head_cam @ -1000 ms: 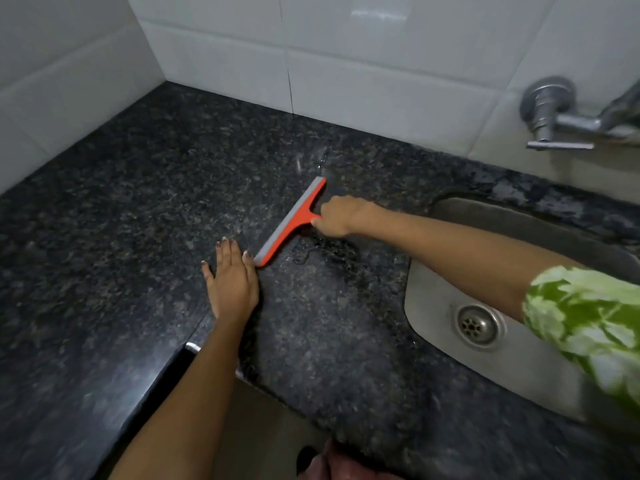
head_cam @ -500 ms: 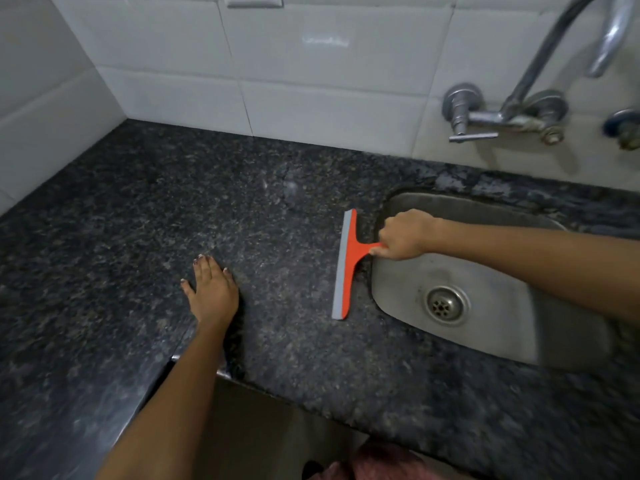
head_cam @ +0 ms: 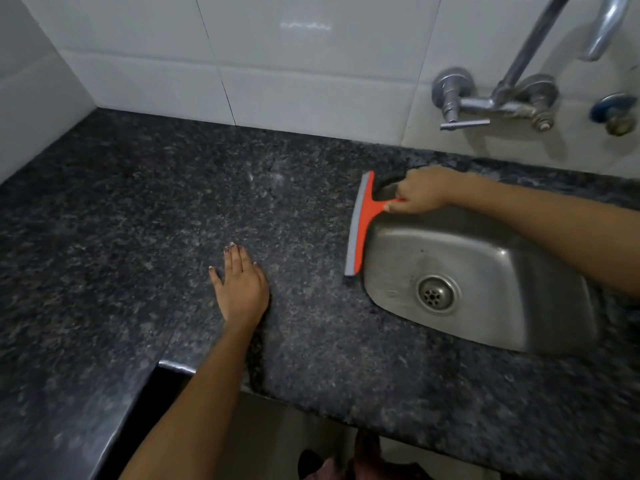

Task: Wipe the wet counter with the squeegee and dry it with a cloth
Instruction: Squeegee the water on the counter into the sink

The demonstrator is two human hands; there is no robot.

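Dark granite counter (head_cam: pixel 138 237) lies bare at left. The right hand (head_cam: pixel 420 195) grips the squeegee (head_cam: pixel 360 223) at the sink (head_cam: pixel 519 271) rim; the left hand (head_cam: pixel 240 289) lies flat, fingers together.

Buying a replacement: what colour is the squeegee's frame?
Orange-red, with a grey blade; the squeegee shows clearly in the head view.
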